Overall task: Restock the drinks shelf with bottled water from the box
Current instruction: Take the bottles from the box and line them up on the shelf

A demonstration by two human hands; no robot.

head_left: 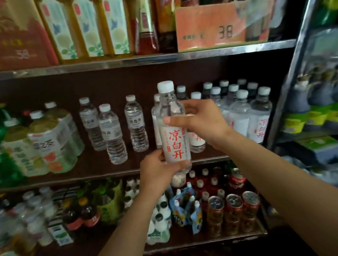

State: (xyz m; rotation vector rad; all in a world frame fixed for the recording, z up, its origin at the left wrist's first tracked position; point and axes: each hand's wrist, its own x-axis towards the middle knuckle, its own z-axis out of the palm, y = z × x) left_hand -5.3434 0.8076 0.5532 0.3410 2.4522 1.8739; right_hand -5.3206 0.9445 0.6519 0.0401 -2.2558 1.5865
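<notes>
Two hands' fingers [180, 165] — around bottle [173, 127]

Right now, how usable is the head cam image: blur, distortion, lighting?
Head view: the held water bottle and both hands, left and right, are sharp with a readable label; the edges smear, especially the right rack; the wide lens bows the upper shelf rail; the bottom is dark.

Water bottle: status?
Left hand grips water bottle low, right hand grips its shoulder. Upright before middle shelf. Matching bottles right.
</notes>
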